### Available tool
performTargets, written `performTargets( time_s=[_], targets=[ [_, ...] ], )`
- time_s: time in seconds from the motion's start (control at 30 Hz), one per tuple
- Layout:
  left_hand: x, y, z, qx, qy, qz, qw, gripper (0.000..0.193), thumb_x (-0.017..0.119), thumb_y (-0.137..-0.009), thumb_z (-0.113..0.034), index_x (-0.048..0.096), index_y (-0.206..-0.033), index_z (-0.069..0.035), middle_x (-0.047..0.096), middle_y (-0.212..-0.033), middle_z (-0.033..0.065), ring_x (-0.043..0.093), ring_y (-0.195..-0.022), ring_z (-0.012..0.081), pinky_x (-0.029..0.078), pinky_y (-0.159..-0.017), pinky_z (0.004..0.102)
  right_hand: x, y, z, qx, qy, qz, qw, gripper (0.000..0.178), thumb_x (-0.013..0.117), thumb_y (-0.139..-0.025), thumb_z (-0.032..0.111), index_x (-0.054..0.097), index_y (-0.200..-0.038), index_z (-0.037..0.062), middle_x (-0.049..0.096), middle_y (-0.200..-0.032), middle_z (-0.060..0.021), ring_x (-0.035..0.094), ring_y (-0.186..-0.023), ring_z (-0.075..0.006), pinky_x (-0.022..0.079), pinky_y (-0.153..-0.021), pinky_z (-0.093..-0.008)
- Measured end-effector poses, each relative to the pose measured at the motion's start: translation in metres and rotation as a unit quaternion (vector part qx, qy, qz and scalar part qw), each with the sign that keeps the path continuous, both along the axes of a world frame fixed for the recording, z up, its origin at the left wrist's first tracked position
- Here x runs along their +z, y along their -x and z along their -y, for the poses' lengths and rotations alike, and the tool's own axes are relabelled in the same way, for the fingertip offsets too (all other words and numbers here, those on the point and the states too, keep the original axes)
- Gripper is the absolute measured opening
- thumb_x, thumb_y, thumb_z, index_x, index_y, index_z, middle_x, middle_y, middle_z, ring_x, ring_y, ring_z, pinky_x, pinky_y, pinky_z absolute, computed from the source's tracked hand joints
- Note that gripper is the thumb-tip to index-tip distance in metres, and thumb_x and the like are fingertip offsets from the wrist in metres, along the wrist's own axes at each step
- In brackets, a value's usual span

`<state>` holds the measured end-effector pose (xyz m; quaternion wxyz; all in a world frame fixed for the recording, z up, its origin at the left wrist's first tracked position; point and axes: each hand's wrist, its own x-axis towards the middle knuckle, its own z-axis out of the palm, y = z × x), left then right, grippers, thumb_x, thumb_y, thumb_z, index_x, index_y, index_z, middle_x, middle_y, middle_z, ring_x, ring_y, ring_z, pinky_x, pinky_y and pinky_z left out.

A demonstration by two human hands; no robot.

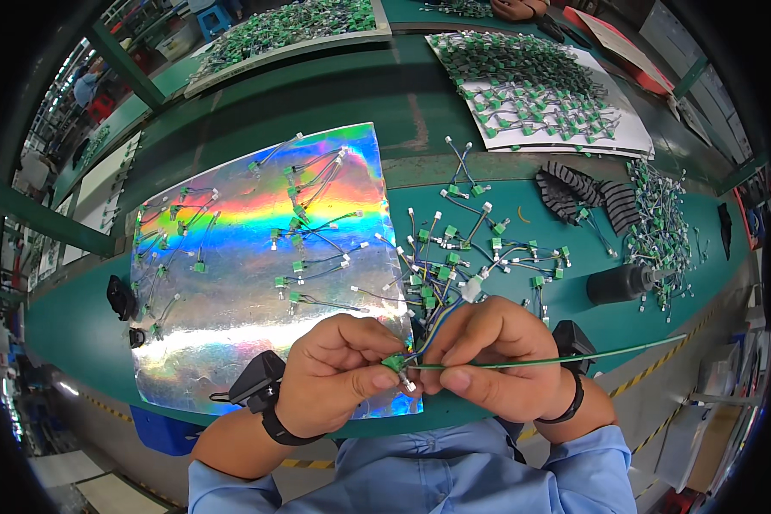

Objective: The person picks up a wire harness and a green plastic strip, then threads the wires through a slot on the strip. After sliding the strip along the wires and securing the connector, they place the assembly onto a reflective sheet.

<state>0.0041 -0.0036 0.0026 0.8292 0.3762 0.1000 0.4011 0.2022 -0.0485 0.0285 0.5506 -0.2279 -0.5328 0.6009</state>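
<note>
My left hand pinches a small green connector between thumb and fingers, with a small pale metal-looking end pointing down. Blue and yellow wires run from it up toward a white plug just above my right hand. That hand is closed on a long thin green stick, whose near end meets the connector and whose other end reaches out to the right. Just beyond my hands lies a loose heap of similar wired connectors.
A shiny rainbow sheet on the green table carries several wired connectors. At the right are a black bottle, striped black fabric and a wire pile. White boards loaded with connectors stand farther back; another person's hand shows there.
</note>
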Motion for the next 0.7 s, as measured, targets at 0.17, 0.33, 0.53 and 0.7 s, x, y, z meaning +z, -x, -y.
performTargets(
  time_s=[0.17, 0.33, 0.53, 0.7],
  targets=[
    [0.0009, -0.0004, -0.0001, 0.000, -0.001, -0.006, 1.000, 0.024, 0.061, -0.081, 0.006, 0.051, -0.103, 0.004, 0.056, -0.100, 0.0161, 0.061, -0.091, 0.0220, 0.049, -0.082, 0.0328, 0.0020, -0.0006, 0.0014, -0.013, -0.004, 0.051, 0.999, 0.014, 0.056, -0.085, -0.002, 0.047, -0.095, 0.0007, 0.056, -0.091, -0.0182, 0.061, -0.079, -0.0215, 0.052, -0.071, -0.0313],
    [0.0000, -0.0003, -0.0005, 0.000, -0.006, -0.008, 1.000, 0.023, 0.061, -0.081, 0.007, 0.052, -0.102, 0.004, 0.056, -0.099, 0.0165, 0.061, -0.090, 0.0219, 0.050, -0.081, 0.0321, 0.0025, -0.0011, 0.0000, -0.020, -0.023, 0.090, 0.995, 0.012, 0.057, -0.085, -0.001, 0.047, -0.093, -0.0002, 0.057, -0.090, -0.0180, 0.061, -0.079, -0.0204, 0.051, -0.069, -0.0302],
    [-0.0017, -0.0004, -0.0005, 0.005, -0.018, -0.002, 1.000, 0.023, 0.061, -0.080, 0.008, 0.053, -0.101, 0.004, 0.056, -0.100, 0.0164, 0.060, -0.089, 0.0207, 0.049, -0.080, 0.0308, 0.0020, 0.0022, 0.0013, -0.034, -0.019, 0.085, 0.996, 0.011, 0.057, -0.086, -0.001, 0.048, -0.092, -0.0004, 0.059, -0.088, -0.0173, 0.060, -0.078, -0.0196, 0.051, -0.068, -0.0298],
    [-0.0047, 0.0017, 0.0005, 0.000, -0.013, -0.008, 1.000, 0.023, 0.062, -0.080, 0.008, 0.055, -0.101, 0.004, 0.057, -0.100, 0.0157, 0.059, -0.090, 0.0194, 0.049, -0.080, 0.0297, 0.0016, 0.0028, 0.0006, -0.023, -0.021, 0.085, 0.996, 0.011, 0.057, -0.086, -0.002, 0.048, -0.092, -0.0002, 0.060, -0.086, -0.0172, 0.060, -0.077, -0.0198, 0.050, -0.068, -0.0299]
  ],
)
